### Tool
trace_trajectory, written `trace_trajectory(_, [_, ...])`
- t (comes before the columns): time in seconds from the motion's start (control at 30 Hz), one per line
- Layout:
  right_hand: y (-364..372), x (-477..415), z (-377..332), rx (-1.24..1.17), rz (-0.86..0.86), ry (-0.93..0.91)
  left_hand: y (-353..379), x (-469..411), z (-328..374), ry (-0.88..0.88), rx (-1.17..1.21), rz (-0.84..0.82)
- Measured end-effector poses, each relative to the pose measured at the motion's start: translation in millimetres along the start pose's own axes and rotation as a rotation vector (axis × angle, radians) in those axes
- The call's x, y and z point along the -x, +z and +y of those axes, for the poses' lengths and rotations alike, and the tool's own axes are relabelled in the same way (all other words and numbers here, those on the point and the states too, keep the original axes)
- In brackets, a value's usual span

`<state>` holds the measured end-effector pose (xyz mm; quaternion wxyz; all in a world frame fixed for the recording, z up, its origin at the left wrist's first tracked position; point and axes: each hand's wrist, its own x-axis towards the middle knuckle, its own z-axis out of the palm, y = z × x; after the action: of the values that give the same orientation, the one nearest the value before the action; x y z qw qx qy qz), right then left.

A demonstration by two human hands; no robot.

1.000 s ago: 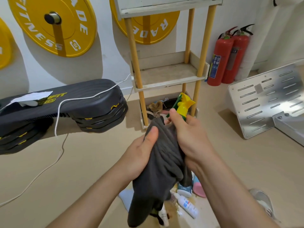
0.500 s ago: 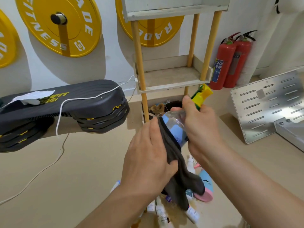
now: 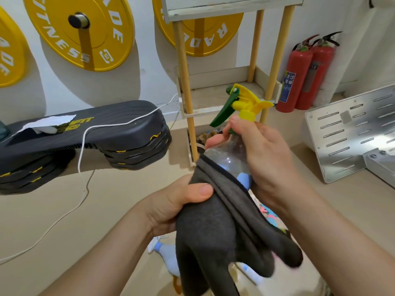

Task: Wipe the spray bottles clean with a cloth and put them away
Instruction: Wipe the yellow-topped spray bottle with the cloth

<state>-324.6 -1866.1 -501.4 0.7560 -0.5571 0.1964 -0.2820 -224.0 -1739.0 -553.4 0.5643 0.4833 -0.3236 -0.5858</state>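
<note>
Since half a second ago the left hand has turned thumb-up and drawn the grey cloth down over the lower body of the spray bottle, and the bottle has tipped more upright, so its yellow and green trigger head now stands clear in front of the shelf rack. The bottle is held in the air in front of the rack's lower tiers, not yet put away. The right hand has its fingers curled round the clear shoulder and neck, with the forefinger up near the yellow collar. The left hand wraps the cloth round the bottle, thumb pressed flat on top of the folds and the other fingers hidden beneath, while the loose tail of cloth hangs down. To wipe well, the right hand should probably steady the neck while the left twists and pulls the cloth along the body, then shifts up to cover the shoulder and the trigger, which the cloth does not touch now. The grip at the neck looks firm enough, but a wet plastic wall could slip. More bottles lie on the floor below the hands, nearer the person than the rack
</note>
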Motion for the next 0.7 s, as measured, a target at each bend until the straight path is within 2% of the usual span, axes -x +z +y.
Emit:
trace_trajectory(0.1, [-8.6,-4.0,2.7,-0.072,0.162,0.037,4.2,1.4,1.3,-0.037,-0.147,0.064])
trace_trajectory(0.2, [-21.7,-8.7,4.5,-0.117,0.329,0.051,13.2,3.3,0.4,-0.013,-0.493,0.234])
trace_trajectory(0.3, [-36.6,-12.1,3.4,-0.171,0.432,0.054,17.2,5.6,-6.1,-0.034,-0.980,0.470])
trace_trajectory(0.37, [-47.4,-15.7,-3.7,-0.178,0.457,0.042,11.6,7.0,-5.6,-0.076,-1.132,0.594])
trace_trajectory(0.43, [-55.2,-17.3,-12.7,-0.135,0.418,0.027,5.3,9.2,1.3,-0.102,-1.001,0.736])
trace_trajectory(0.53, [-54.1,-14.3,-15.4,-0.028,0.306,0.031,4.3,10.3,22.7,-0.010,-0.456,0.953])
trace_trajectory(0.6, [-43.5,-11.1,-9.9,0.041,0.254,0.035,14.2,13.4,31.2,0.113,-0.231,0.968])
trace_trajectory(0.63, [-37.3,-9.5,-5.4,0.062,0.246,0.032,20.6,14.5,30.6,0.143,-0.234,0.933])
trace_trajectory(0.7, [-27.6,-7.0,5.0,0.109,0.267,0.006,35.6,11.4,30.8,0.123,-0.417,0.833])
